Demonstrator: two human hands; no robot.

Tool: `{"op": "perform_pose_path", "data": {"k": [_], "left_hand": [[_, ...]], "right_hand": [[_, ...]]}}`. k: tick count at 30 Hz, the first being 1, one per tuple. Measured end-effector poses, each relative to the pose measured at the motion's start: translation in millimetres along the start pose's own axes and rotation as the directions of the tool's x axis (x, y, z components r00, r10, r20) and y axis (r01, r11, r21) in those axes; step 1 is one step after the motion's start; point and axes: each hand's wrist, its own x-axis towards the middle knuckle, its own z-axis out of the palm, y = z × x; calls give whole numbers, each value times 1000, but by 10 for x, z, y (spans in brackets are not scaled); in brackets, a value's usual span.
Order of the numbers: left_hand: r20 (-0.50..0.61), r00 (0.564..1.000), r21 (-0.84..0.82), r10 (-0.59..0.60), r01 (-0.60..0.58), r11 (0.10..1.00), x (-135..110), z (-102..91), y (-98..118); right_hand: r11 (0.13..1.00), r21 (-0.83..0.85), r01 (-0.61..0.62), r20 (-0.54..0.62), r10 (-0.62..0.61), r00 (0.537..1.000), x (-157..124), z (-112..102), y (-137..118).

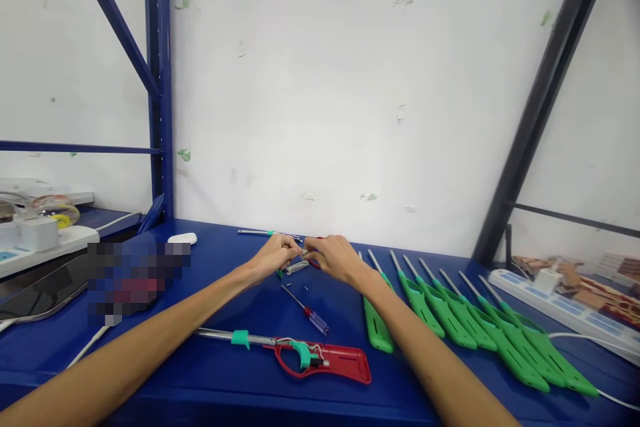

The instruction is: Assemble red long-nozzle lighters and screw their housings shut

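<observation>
Toward the back of the blue table, my left hand (276,253) and my right hand (334,256) meet with closed, pinching fingers. A small part (303,252) shows between the fingertips, too small to name. Under the hands lies a silvery cylinder-like part (297,267), and a red piece is partly hidden behind my right hand. In front is a screwdriver (317,321) with a clear purple and red handle, near tiny screws (306,287). Closer to me lies an opened red gas lighter (345,361), its teal trigger (303,352), wires and metal tube exposed.
Several green gas lighters (460,323) lie in a row at the right, beside a white power strip (575,313). Another metal lighter tube (255,232) rests behind my left hand. Blue rack posts (160,80) and a white wall (325,80) bound the table.
</observation>
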Motion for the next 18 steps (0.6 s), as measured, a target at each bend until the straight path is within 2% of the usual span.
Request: {"op": "perform_pose_path", "data": {"k": [8, 14, 18], "left_hand": [[14, 999, 44, 39, -40, 998, 28, -69, 5], [6, 998, 158, 61, -61, 985, 8, -98, 57], [-20, 993, 254, 118, -109, 961, 17, -114, 59]], "right_hand": [[999, -33, -26, -3, 26, 1000, -9, -19, -21], [999, -31, -36, -31, 35, 999, -36, -64, -37], [997, -53, -55, -46, 53, 998, -41, -105, -36]]}}
